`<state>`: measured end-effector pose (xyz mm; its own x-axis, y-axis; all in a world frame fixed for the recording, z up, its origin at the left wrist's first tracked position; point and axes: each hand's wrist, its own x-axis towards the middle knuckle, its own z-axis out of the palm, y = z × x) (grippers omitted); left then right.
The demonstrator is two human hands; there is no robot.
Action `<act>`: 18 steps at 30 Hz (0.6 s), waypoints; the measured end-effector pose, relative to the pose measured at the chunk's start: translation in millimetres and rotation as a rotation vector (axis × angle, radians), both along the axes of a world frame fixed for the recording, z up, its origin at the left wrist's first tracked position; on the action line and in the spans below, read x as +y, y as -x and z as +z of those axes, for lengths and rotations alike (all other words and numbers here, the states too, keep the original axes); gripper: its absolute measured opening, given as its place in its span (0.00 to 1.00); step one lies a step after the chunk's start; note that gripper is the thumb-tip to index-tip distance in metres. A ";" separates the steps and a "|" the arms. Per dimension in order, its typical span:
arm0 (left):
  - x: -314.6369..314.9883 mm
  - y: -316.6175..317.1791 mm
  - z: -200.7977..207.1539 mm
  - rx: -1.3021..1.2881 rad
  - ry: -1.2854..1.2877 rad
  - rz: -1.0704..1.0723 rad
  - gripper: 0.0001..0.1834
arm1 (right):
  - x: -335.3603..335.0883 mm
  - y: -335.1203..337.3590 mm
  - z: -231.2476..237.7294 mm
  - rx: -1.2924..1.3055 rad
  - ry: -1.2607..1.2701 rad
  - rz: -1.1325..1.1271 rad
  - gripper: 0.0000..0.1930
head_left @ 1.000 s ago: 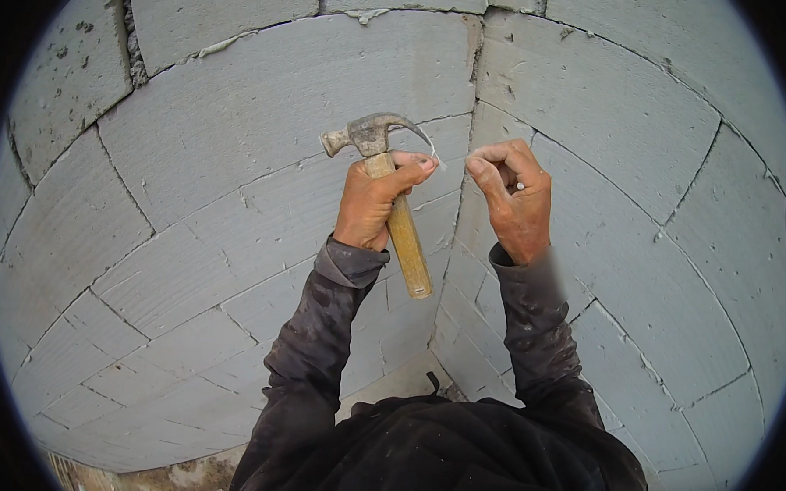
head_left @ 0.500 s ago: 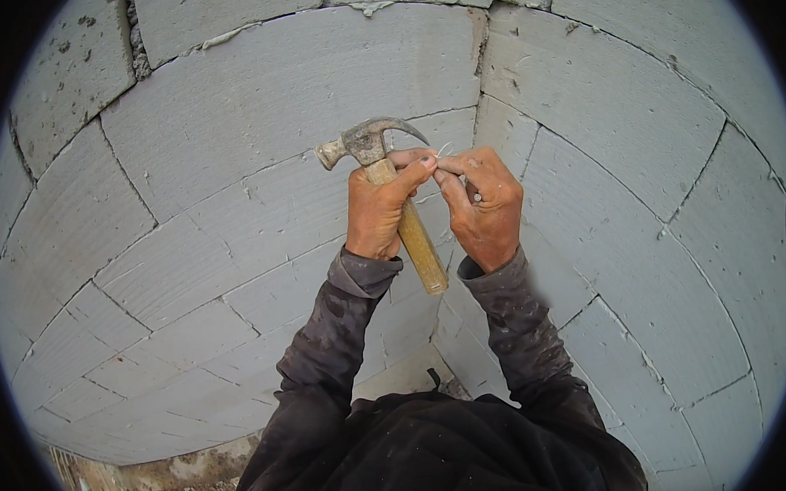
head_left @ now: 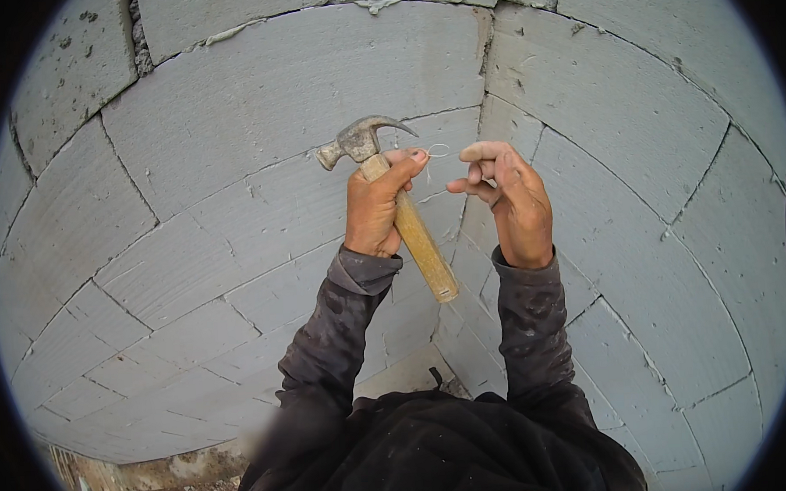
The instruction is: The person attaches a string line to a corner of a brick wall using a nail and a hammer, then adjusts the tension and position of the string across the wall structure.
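Note:
My left hand is closed round the wooden handle of a claw hammer. The steel head points up and the handle slants down to the right. At the same hand's thumb and fingertips, a thin white string is pinched, with a small loop and a loose end sticking out to the right. My right hand is raised just right of the loop, apart from it. Its fingers are loosely bent with gaps between them, and nothing shows in them; the palm is partly hidden.
Pale grey block walls meet in an inside corner ahead of my hands. Mortar joints run between the blocks. A rough brown ledge lies low on the left, and a small dark hook-like piece is at the corner's foot.
My right hand has let go of the string and moved right, its fingers loosening. A small round nail-like head seen in it earlier is out of sight. The hammer has barely shifted.

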<state>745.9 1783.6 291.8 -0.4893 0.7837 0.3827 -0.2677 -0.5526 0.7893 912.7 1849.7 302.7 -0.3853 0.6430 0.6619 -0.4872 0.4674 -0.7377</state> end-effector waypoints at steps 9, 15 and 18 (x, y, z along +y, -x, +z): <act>2.9 -1.2 14.6 0.121 -0.081 0.051 0.09 | -6.1 -13.5 21.8 -0.156 -0.169 -0.389 0.16; -3.4 -5.9 25.5 0.190 -0.040 0.102 0.09 | -12.6 -5.3 25.5 -0.161 -0.586 -0.608 0.06; -6.8 -8.0 30.9 0.226 -0.043 0.091 0.09 | -19.3 -2.3 29.3 -0.242 -0.585 -0.688 0.12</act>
<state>753.9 1776.8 322.7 -0.4554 0.7207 0.5227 -0.0342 -0.6009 0.7986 915.0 1830.4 332.0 -0.2132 0.3708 0.9039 0.1711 0.9251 -0.3391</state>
